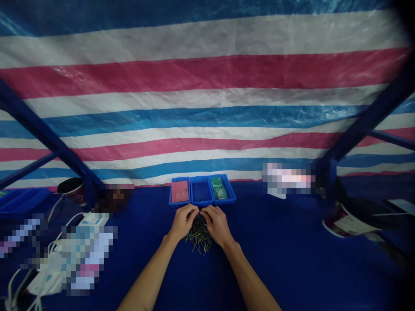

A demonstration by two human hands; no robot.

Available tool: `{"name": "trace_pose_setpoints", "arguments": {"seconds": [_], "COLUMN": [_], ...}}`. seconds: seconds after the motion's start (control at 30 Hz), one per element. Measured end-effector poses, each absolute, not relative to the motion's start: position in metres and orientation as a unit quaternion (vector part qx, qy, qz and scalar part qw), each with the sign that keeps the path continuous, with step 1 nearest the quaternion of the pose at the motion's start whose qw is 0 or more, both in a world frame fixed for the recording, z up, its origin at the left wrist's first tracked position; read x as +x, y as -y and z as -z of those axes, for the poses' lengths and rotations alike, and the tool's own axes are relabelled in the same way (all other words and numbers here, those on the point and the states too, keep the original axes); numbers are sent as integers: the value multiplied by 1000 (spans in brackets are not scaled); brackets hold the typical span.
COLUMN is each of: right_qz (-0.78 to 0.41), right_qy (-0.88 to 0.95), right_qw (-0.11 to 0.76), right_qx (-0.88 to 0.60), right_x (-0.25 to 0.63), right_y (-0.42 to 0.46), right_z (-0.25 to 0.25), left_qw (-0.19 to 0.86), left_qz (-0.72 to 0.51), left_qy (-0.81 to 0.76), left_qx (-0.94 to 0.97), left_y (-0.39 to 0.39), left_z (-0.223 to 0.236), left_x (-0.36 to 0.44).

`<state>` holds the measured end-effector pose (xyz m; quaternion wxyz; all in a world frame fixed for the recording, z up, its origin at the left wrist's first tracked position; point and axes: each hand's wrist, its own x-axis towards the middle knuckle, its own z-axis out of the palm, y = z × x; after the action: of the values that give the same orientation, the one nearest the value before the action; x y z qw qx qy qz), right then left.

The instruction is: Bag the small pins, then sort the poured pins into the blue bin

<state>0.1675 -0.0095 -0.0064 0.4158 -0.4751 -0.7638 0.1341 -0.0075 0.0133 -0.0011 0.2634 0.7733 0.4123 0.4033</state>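
A loose pile of thin, dark and yellowish sticks, perhaps screws or pins, lies on the blue table. Over its far edge my left hand and my right hand almost meet, fingertips pinched together. Whatever the fingers hold is too small to make out. Just beyond them stand three joined blue trays: the left tray holds a pink packet, the middle tray holds a few small dark pieces, and the right tray holds green packets.
A white power strip with cables lies at the left. Dark tubs stand at the far left and right. Blue frame posts rise on both sides before a striped sheet. Several items are blurred out.
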Motion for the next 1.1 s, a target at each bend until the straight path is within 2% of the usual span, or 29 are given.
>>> {"name": "trace_pose_setpoints", "arguments": {"seconds": [0.3, 0.67, 0.93, 1.1], "right_qz": [-65, -137, -152, -126], "right_qy": [751, 741, 726, 708], "right_qw": [392, 468, 496, 493], "right_qx": [-527, -463, -452, -489], "right_x": [157, 159, 162, 169], "right_y": [11, 11, 10, 9], "right_z": [6, 6, 10, 6], "left_qw": [259, 265, 270, 286], "left_qz": [-415, -431, -404, -446], "left_qy": [-393, -439, -455, -473], "left_qx": [779, 742, 746, 705], "left_y": [-13, -13, -13, -17], "left_z": [3, 5, 8, 18], "left_x": [-6, -11, -10, -13]}}
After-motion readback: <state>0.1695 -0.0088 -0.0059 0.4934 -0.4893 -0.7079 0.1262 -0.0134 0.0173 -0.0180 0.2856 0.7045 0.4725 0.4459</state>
